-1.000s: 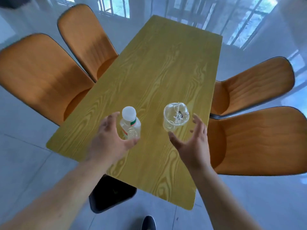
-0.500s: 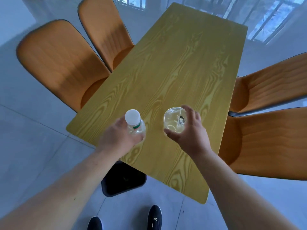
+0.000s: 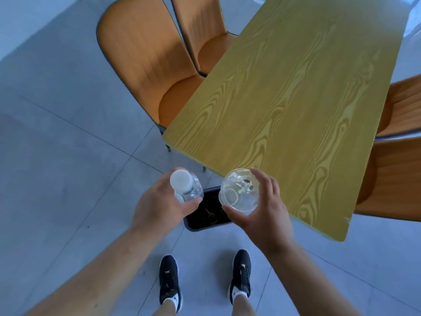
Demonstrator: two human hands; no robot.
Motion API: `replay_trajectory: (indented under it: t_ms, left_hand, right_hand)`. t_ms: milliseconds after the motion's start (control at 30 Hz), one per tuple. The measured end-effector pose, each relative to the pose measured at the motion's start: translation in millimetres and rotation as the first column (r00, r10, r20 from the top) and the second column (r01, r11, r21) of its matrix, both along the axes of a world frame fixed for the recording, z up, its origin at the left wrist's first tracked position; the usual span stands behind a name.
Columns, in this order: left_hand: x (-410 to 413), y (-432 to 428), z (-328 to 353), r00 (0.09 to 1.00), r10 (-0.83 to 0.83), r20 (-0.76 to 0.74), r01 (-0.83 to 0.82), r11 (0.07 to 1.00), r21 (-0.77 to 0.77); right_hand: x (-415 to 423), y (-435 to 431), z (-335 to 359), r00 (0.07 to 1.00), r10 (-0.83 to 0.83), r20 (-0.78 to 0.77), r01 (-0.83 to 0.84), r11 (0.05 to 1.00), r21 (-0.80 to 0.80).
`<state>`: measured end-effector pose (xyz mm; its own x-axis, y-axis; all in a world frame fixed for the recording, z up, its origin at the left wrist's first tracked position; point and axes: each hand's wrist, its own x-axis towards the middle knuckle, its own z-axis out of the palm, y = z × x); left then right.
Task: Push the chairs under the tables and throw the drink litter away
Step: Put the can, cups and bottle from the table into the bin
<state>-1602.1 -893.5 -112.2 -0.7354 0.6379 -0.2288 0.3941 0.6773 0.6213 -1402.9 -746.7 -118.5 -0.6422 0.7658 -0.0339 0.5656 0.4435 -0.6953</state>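
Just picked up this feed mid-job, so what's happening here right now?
A person stands at the near end of a wooden table, holding drink litter in both hands. The left hand grips a small clear bottle with a white cap; the right hand holds a clear plastic cup. Both are held above a dark bin on the floor by the person's feet. The orange chairs look tucked in.

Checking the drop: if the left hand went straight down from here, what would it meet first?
Probably the black bin below; the left hand, holding the bottle, seems over its left rim, though depth is unclear.
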Motion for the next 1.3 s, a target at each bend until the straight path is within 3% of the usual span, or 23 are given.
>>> replay_trajectory:
  t_ms: [233,533,733,1067,1300]
  left_hand:
    - [-5.1,-19.5,-45.4,1.0,-0.025,0.011,0.025,0.999,-0.024]
    - [-2.9,-19.6,-212.8,0.999,-0.03,0.023,0.032,0.995,-0.095]
    - [-2.9,-9.3,-269.1,1.0,-0.015,0.013,0.016,0.993,-0.119]
    - [-0.8,4.1,-272.5,0.996,-0.084,0.014,0.086,0.982,-0.166]
    - [-1.7,8.5,-212.9,0.973,-0.175,-0.149,0.16,0.982,-0.103]
  right_hand:
    - [-1.6,-28.4,-40.7,0.998,0.029,0.061,-0.026,0.999,-0.042]
    - [-1.9,-27.1,-216.4,0.991,-0.013,0.133,0.021,0.998,-0.056]
    - [-7.9,-8.0,-291.5,0.988,-0.106,0.115,0.115,0.991,-0.075]
    - [-6.8,-11.5,-296.4,0.969,-0.066,0.237,0.096,0.989,-0.117]
    - [-9.5,-14.7,-229.4,0.969,-0.029,0.245,0.047,0.996,-0.069]
